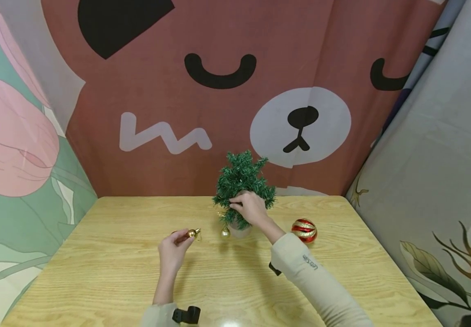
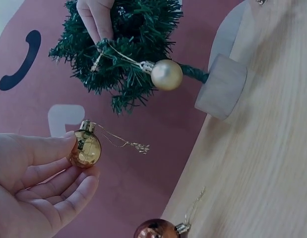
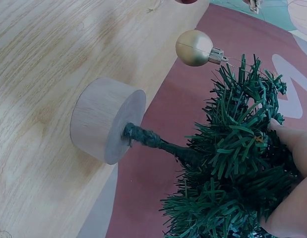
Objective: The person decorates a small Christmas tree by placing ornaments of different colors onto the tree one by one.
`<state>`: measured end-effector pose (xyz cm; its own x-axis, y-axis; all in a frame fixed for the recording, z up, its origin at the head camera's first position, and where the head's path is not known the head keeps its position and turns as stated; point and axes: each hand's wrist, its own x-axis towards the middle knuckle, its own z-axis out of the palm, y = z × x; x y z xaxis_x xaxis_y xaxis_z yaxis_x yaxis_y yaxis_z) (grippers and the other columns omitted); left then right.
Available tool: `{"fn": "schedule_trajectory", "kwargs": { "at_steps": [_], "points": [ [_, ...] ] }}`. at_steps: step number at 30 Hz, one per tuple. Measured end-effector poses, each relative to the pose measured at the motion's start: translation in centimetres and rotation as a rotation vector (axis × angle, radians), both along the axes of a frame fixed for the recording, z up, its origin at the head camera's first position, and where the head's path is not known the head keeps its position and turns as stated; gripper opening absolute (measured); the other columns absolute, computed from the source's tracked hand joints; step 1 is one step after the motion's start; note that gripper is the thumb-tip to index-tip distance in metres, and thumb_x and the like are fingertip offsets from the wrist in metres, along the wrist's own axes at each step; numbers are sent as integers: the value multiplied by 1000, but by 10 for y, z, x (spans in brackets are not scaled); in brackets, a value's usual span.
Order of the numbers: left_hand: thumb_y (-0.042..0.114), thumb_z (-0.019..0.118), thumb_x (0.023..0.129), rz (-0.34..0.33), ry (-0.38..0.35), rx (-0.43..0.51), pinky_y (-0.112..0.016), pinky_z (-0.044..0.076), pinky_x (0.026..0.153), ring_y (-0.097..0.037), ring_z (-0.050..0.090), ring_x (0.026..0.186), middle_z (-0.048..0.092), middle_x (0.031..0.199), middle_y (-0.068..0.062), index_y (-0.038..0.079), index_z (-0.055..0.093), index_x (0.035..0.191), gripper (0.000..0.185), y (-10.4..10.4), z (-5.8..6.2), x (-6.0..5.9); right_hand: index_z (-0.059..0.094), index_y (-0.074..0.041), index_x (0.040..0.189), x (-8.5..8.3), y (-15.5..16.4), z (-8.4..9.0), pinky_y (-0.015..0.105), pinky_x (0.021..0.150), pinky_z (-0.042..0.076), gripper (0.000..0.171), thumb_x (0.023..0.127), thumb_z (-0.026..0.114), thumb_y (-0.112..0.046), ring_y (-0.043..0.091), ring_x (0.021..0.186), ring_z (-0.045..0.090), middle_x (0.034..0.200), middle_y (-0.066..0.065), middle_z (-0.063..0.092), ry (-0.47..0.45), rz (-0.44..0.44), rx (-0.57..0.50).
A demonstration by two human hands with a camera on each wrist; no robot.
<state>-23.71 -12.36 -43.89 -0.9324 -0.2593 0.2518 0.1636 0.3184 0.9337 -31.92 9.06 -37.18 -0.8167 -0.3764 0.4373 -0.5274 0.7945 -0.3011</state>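
Note:
A small green artificial Christmas tree [image 1: 241, 175] stands on a round pale wooden base [image 3: 106, 119]. My right hand [image 1: 252, 208] reaches into its front branches, thumb and fingers pinching a branch. From the tree's left side hangs a matte gold bauble [image 2: 166, 75] on a gold string, close below those fingertips. My left hand [image 1: 172, 252] is left of the tree, holding a shiny gold bauble [image 2: 87, 150] between thumb and fingers; its looped gold string [image 2: 116, 139] dangles free. A copper-coloured bauble [image 2: 155, 230] lies near the left hand, mostly hidden behind it in the head view.
A larger red ball with gold stripes [image 1: 304, 230] rests on the wooden table [image 1: 117, 254], right of the tree. Behind the table's far edge hangs a bear-patterned curtain [image 1: 158, 95]. Patterned cloths flank both sides. Each sleeve carries a small black camera [image 1: 186, 314].

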Motion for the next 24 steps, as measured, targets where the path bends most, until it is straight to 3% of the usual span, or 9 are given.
{"fn": "schedule_trajectory", "kwargs": {
  "at_steps": [8, 17, 24],
  "points": [
    [-3, 68, 76, -10, 31, 27, -19, 50, 66, -29, 62, 81, 63, 91, -23, -12, 62, 100, 27, 6, 5, -5, 71, -14, 99, 0, 1, 0, 19, 34, 23, 21, 81, 65, -23, 13, 62, 55, 94, 4, 64, 4, 12, 0],
    [1, 68, 76, -43, 64, -6, -22, 50, 66, -26, 61, 80, 64, 92, -19, -8, 63, 101, 27, 15, 20, -10, 71, -15, 99, 0, 0, 1, 19, 34, 23, 21, 82, 65, -23, 10, 58, 52, 95, 3, 64, 2, 0, -1],
    [1, 70, 75, -50, 119, -20, -30, 51, 67, -28, 62, 79, 65, 91, -19, -8, 65, 99, 27, 25, 30, -13, 71, -15, 100, 0, 0, 1, 19, 34, 22, 21, 81, 65, -25, 11, 58, 52, 96, 3, 64, -8, -16, 17]
  ]
}}
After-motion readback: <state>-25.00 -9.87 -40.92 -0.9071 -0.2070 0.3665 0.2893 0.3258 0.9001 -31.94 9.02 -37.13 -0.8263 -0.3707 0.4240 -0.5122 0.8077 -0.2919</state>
